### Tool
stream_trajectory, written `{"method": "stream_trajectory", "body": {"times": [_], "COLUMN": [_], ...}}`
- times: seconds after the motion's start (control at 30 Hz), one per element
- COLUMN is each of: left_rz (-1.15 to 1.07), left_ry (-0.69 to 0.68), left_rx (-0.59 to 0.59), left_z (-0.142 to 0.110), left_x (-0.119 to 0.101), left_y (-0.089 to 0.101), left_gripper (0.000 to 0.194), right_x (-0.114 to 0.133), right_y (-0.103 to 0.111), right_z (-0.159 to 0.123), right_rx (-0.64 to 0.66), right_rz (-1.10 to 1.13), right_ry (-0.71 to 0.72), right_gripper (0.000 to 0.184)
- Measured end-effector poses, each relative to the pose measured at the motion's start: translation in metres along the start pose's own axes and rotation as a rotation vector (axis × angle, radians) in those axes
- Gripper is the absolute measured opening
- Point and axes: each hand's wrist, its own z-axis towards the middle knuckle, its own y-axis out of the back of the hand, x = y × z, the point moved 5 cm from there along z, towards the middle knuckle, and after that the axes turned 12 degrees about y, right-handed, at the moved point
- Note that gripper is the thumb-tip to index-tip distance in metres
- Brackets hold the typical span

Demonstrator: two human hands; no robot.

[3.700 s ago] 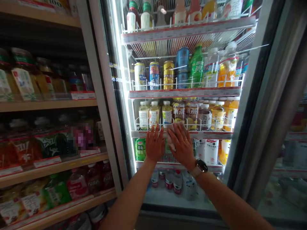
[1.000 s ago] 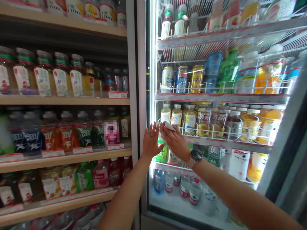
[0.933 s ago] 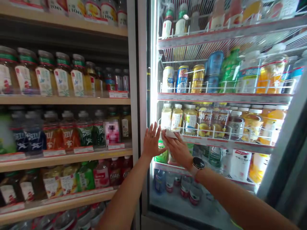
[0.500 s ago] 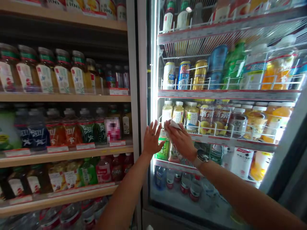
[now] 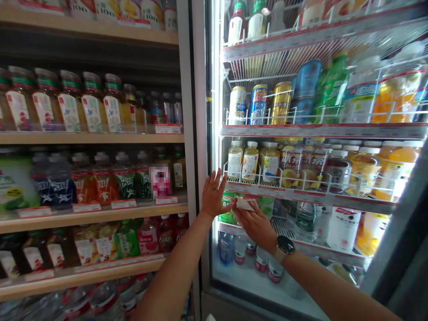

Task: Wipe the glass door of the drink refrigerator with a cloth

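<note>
My right hand (image 5: 256, 225) is shut on a small white cloth (image 5: 244, 204), pressing it against the glass door of a drinks cooler (image 5: 301, 104). A round-faced wristwatch (image 5: 285, 246) sits on that wrist. Just left of it, my left hand (image 5: 216, 194) lies flat on the same glass with its fingers spread, holding nothing. Both hands are at the height of the cooler's wire shelf of tea bottles (image 5: 250, 162). Most of the cloth is hidden inside my right hand's fingers.
A pale metal door post (image 5: 186, 133) stands left of the cooler. Beyond it, wooden shelves (image 5: 90, 138) carry rows of bottled drinks with price labels. Behind the glass, wire shelves hold cans and bottles, with bottled water low down.
My right hand and the cloth have moved down the glass. My left hand stays nearly in place beside it. The view has tilted slightly, and the shelves sit at a steeper angle.
</note>
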Motion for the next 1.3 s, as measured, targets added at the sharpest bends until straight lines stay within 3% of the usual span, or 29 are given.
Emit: {"method": "stream_trajectory", "body": {"times": [0.13, 0.3, 0.37, 0.47, 0.63, 0.73, 0.8, 0.97, 1.07, 1.17, 1.3], "left_rz": [0.004, 0.024, 0.019, 0.02, 0.025, 0.034, 0.036, 0.017, -0.001, -0.022, -0.092], "left_ry": [0.021, 0.05, 0.05, 0.053, 0.05, 0.039, 0.032, 0.028, 0.037, 0.106, 0.056], "left_rx": [-0.005, -0.005, -0.013, -0.015, -0.024, -0.041, -0.05, -0.05, -0.07, -0.103, -0.078], "left_z": [0.0, 0.0, 0.0, 0.0, 0.0, 0.0, 0.0, 0.003, 0.003, 0.006, 0.021], "left_x": [0.0, 0.0, 0.0, 0.0, 0.001, 0.001, 0.0, 0.004, 0.001, -0.019, -0.093], "left_y": [-0.001, -0.002, -0.001, -0.001, 0.0, 0.001, 0.001, 0.0, 0.002, 0.005, 0.001], "left_gripper": [0.075, 0.065, 0.065, 0.066, 0.067, 0.067, 0.066, 0.066, 0.064, 0.065, 0.068], "right_x": [-0.014, -0.084, -0.097, -0.079, -0.003, 0.004, -0.022, -0.135, -0.161, -0.14, -0.088], "right_y": [0.014, 0.055, 0.063, 0.053, 0.014, 0.015, 0.031, 0.1, 0.117, 0.105, 0.071], "right_z": [-0.004, 0.03, 0.036, 0.023, -0.043, -0.064, -0.062, -0.05, -0.062, -0.083, -0.116], "right_rx": [0.048, -0.033, -0.079, -0.05, 0.063, 0.079, 0.08, -0.068, -0.128, -0.104, 0.012], "right_rz": [-0.015, -0.088, -0.114, -0.096, -0.034, -0.02, -0.042, -0.186, -0.183, -0.15, -0.102], "right_ry": [0.07, -0.146, -0.21, -0.187, 0.006, 0.082, 0.039, -0.327, -0.414, -0.377, -0.309], "right_gripper": [0.07, 0.077, 0.079, 0.079, 0.073, 0.073, 0.074, 0.078, 0.08, 0.079, 0.072]}}
